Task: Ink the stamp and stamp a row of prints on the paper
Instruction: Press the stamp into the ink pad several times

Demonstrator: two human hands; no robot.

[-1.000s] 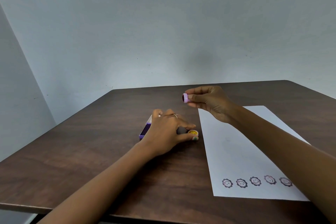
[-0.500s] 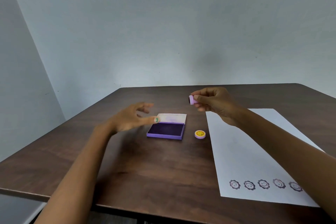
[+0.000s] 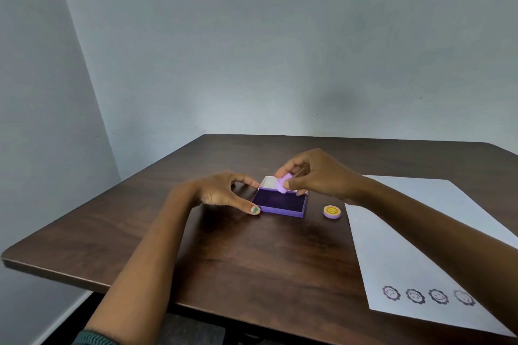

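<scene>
Both hands at ink pad (image 3: 279, 202); right hand (image 3: 316, 173) pinches stamp (image 3: 282, 185); left hand (image 3: 224, 190) steadies

You have a dark brown wood-grain table (image 3: 252, 255). On it, the ink pad (image 3: 279, 202) shows lilac walls around deep violet ink. Right of the pad lies a lilac cap (image 3: 332, 211) with a yellow smiley; farther right, white paper (image 3: 398, 232) bears dark flower-face prints (image 3: 414, 294).

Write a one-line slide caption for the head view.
Right hand lowers the stamp toward the open ink pad steadied by the left hand.
</scene>
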